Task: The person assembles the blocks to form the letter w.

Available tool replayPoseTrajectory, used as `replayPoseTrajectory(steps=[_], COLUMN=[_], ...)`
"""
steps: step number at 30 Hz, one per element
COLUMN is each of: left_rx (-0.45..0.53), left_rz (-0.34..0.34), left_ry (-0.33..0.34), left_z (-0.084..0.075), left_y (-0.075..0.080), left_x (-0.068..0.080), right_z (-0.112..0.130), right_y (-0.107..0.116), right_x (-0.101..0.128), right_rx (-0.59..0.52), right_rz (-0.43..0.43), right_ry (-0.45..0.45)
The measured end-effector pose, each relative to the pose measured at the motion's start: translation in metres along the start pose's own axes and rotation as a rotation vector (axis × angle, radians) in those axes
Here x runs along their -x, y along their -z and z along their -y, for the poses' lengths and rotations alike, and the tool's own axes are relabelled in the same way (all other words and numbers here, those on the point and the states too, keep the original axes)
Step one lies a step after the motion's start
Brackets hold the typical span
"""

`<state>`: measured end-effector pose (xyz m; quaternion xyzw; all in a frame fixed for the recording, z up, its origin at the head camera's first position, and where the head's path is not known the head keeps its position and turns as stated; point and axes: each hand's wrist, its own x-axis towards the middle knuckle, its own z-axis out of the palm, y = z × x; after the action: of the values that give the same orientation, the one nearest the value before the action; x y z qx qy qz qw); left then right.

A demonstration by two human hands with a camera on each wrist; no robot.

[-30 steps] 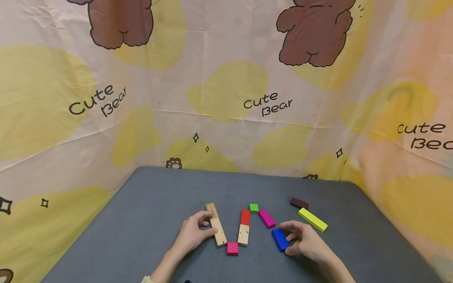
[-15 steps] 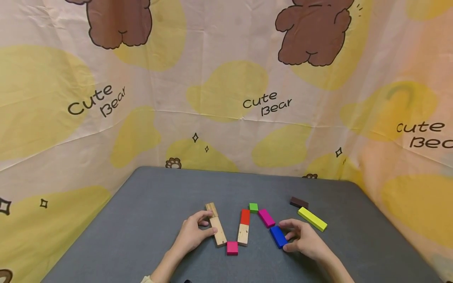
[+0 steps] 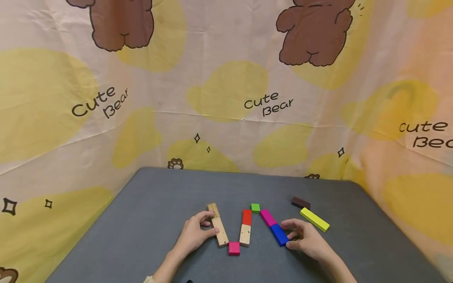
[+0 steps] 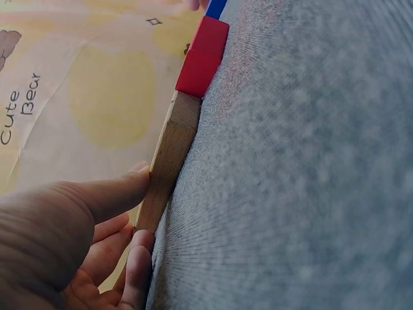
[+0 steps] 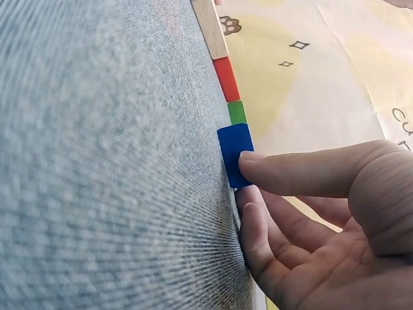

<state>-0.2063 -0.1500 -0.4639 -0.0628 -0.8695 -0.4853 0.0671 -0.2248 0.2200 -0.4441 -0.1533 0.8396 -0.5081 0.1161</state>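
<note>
Flat blue block [image 3: 279, 234] abutting magenta block [image 3: 268, 217]

Grey worktop [image 3: 141, 220]; blue block [image 3: 279, 234], magenta block [image 3: 267, 217], green cube [image 3: 255, 208], yellow bar [image 3: 314, 219]; bear-print cream backdrop [image 3: 226, 78].
</note>
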Motion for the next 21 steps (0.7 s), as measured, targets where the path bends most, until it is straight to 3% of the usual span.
replayPoseTrajectory(steps=[21], left_rx=[0.01], left_rz=[-0.001], left_ry=[-0.011], left_z=[0.0004], left_y=[0.0001], left_x=[0.0], right_z=[-0.002], right_y=[0.0022], right_x=[-0.0015], right_rx=[-0.022], right_rz=[0.019], right_ry=[0.009])
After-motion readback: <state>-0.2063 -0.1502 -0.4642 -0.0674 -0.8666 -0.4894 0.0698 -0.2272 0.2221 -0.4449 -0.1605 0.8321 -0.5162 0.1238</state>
